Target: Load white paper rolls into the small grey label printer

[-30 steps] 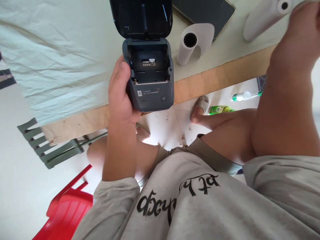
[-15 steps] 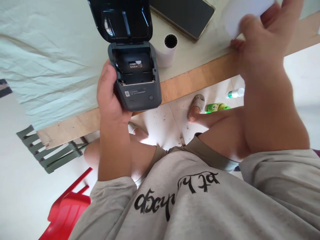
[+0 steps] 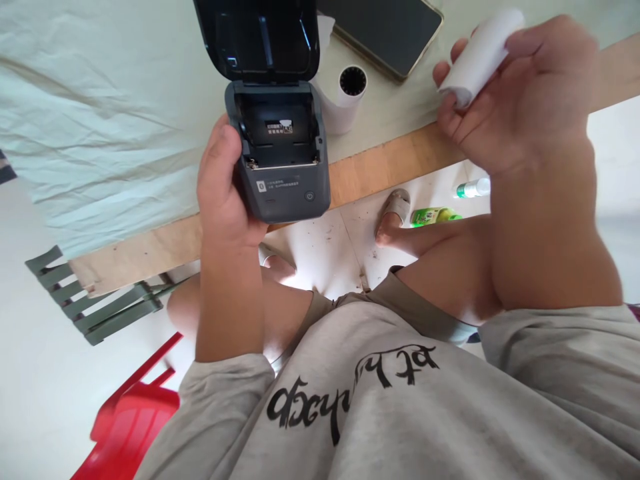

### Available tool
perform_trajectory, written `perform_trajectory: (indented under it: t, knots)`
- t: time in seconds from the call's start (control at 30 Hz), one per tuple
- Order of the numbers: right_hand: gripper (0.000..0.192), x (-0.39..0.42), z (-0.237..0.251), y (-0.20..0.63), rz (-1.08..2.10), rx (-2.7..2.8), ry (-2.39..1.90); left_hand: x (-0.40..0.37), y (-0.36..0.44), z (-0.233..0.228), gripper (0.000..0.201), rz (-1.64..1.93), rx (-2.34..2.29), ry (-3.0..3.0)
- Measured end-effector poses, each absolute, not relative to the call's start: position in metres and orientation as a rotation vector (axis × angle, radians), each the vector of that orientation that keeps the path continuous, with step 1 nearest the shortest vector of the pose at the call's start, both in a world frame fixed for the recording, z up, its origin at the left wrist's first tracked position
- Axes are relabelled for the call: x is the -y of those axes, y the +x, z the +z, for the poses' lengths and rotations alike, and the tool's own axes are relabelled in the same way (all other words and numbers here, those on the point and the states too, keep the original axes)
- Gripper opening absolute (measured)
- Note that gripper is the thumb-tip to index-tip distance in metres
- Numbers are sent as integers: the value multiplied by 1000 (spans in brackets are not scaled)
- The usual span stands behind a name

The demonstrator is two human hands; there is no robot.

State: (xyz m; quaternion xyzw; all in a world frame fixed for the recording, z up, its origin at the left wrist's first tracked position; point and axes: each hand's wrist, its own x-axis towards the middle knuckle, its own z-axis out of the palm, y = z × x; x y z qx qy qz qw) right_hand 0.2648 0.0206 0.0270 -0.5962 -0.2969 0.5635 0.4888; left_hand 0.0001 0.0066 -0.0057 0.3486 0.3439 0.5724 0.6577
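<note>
My left hand (image 3: 225,190) grips a small dark grey printer (image 3: 287,180) by its left side, just above the table's front edge. Its lid (image 3: 257,37) stands open and the paper bay (image 3: 279,133) holds no roll. My right hand (image 3: 520,100) is raised at the upper right, fingers wrapped around a white paper roll (image 3: 480,57), well to the right of the printer.
Another white paper roll (image 3: 345,97) stands on the pale cloth-covered table (image 3: 110,120) behind the printer, next to a dark tablet (image 3: 385,30). Below the wooden table edge (image 3: 380,167) are my legs, a green bottle (image 3: 433,215), a green slatted chair (image 3: 95,300) and a red chair (image 3: 135,413).
My right hand went from reaching toward the far right roll to holding a roll, lifted toward the printer. The printer in my left hand shifted a little.
</note>
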Motion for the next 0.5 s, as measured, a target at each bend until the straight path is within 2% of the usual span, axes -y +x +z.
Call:
perform_trajectory:
  t: [0.23,0.4,0.5]
  knots:
    - [42,-23,23,267,1387,815,-1440,-6,0,-3,22,1299,-785,829]
    - [37,-24,25,269,1418,832,-1471,-5,-1,-1,21,1273,-769,857]
    - [35,-19,32,258,1320,862,-1473,-5,0,-2,21,1281,-786,858]
